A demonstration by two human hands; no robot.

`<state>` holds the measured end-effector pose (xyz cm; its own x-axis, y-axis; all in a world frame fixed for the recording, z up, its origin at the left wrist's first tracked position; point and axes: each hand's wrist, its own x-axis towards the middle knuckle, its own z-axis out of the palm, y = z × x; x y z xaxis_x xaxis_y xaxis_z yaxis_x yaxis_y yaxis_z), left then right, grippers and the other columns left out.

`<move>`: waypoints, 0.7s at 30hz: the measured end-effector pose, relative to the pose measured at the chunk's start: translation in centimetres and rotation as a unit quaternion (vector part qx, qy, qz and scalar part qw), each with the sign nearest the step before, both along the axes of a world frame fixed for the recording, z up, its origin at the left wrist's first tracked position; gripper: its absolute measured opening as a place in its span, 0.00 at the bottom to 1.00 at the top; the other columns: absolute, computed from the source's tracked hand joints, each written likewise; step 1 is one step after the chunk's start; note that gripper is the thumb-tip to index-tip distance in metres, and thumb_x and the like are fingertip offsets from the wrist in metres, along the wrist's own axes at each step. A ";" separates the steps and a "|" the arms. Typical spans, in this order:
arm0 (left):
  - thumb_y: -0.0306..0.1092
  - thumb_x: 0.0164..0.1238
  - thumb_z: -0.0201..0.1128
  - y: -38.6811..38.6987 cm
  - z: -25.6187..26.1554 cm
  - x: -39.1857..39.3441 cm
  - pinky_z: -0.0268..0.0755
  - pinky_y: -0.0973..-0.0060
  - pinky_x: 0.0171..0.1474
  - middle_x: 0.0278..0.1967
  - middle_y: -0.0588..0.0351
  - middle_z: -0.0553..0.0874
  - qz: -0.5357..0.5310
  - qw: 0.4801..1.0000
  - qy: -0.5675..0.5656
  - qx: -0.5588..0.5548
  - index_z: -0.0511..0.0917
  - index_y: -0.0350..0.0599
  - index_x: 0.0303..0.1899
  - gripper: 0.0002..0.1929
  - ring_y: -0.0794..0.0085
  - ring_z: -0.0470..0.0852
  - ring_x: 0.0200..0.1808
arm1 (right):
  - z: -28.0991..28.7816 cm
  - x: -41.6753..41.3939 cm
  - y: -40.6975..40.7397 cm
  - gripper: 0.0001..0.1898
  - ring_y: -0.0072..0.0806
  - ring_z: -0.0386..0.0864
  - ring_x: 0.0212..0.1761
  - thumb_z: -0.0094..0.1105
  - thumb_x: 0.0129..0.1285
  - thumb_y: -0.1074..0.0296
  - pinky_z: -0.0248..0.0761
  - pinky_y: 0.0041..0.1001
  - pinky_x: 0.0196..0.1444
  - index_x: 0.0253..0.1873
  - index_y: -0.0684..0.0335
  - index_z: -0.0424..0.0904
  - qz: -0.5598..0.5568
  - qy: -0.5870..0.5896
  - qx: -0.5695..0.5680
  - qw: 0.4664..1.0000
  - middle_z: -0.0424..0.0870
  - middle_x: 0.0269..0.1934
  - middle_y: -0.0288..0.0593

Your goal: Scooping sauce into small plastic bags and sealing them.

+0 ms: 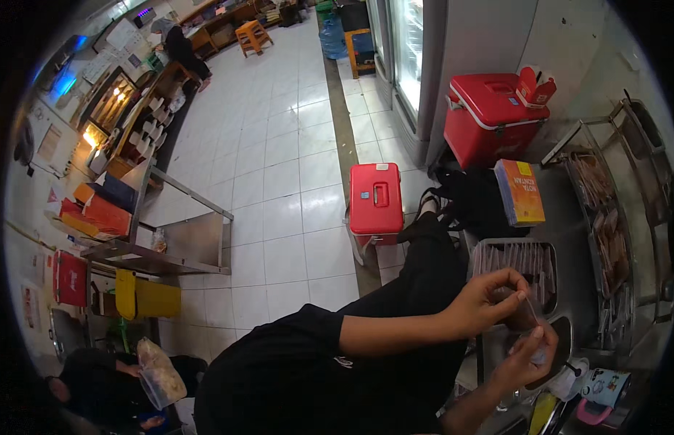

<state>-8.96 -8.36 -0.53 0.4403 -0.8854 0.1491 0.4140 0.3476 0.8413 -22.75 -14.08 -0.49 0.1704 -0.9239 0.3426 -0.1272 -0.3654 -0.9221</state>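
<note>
My left hand pinches one edge of a small clear plastic packet between thumb and fingertips. Gripping its opposite edge is my right hand, with the fingers curled inward. What the packet contains is too unclear to tell. Just beyond my left hand, a metal tray holds several thin packets standing in a row. Under my right hand lies a second metal pan, largely covered by the hands. Both trays rest on a dark metal worktop.
A yellow-orange receipt book stack lies on the worktop. Packet-filled trays sit on a rack at right. A cup stands near my right arm. Red cooler boxes are nearby. One person holds a plastic bag; another stands far off.
</note>
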 end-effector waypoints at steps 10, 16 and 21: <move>0.35 0.77 0.59 0.2 -0.1 -0.1 0.75 0.74 0.54 0.44 0.61 0.79 0.001 0.999 0.006 -0.048 0.74 0.42 0.47 0.08 0.81 0.78 0.49 | 0.2 0.3 -0.4 0.09 0.17 0.69 0.33 0.62 0.70 0.66 0.58 0.18 0.33 0.46 0.67 0.79 0.020 -0.010 -0.035 0.999 0.78 0.36 0.35; 0.35 0.77 0.59 0.4 0.1 0.4 0.75 0.74 0.54 0.46 0.60 0.79 -0.058 0.998 -0.012 -0.037 0.74 0.42 0.47 0.08 0.81 0.77 0.50 | 0.7 0.5 0.0 0.09 0.10 0.63 0.25 0.63 0.69 0.66 0.49 0.15 0.24 0.45 0.65 0.79 0.021 -0.059 -0.014 0.998 0.79 0.33 0.33; 0.35 0.78 0.57 0.3 -0.1 -0.2 0.74 0.75 0.53 0.46 0.60 0.79 -0.075 0.996 -0.012 -0.036 0.74 0.42 0.46 0.07 0.80 0.77 0.50 | 0.5 -0.3 -0.1 0.09 0.10 0.61 0.23 0.63 0.69 0.66 0.48 0.15 0.23 0.45 0.66 0.78 0.035 -0.059 -0.002 0.998 0.79 0.32 0.33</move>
